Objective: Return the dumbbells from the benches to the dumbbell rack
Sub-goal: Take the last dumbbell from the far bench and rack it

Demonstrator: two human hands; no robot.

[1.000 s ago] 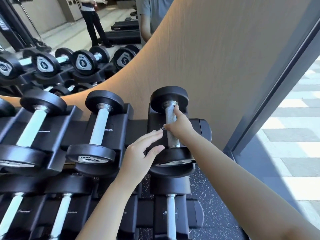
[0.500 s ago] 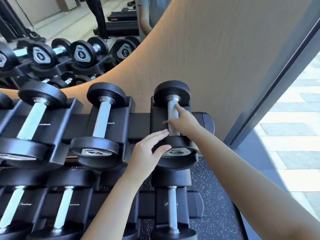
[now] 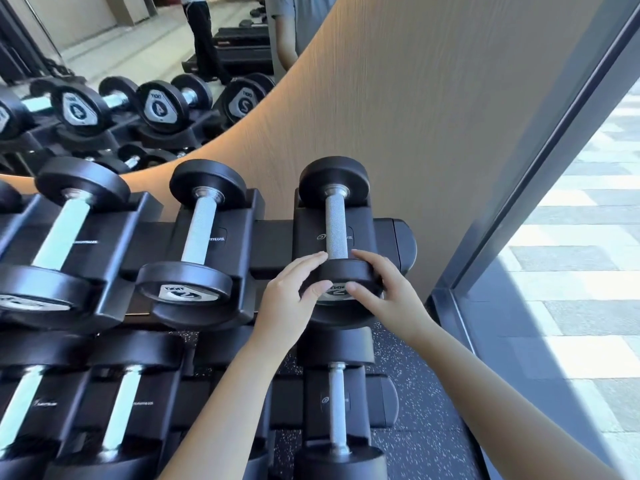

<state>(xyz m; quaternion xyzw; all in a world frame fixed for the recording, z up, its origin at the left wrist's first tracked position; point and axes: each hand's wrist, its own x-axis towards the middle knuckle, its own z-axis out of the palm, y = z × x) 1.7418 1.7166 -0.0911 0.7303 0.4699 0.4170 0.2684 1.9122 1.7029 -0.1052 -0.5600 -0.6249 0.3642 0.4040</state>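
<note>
Now, head view: right hand (image 3: 384, 292) has come off the handle and joined left hand (image 3: 294, 292) on the near head of the dumbbell (image 3: 336, 223), which lies in the rightmost top cradle of the rack (image 3: 391, 240). Placement looks done, probably just a final nudge. Both arms reach forward, fingers curled over the head's rim, thumbs on its face.

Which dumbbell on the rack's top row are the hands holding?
The rightmost dumbbell, at the end of the rack beside the wooden wall. The left hand and right hand both grip its near head; its neighbours sit untouched.
</note>
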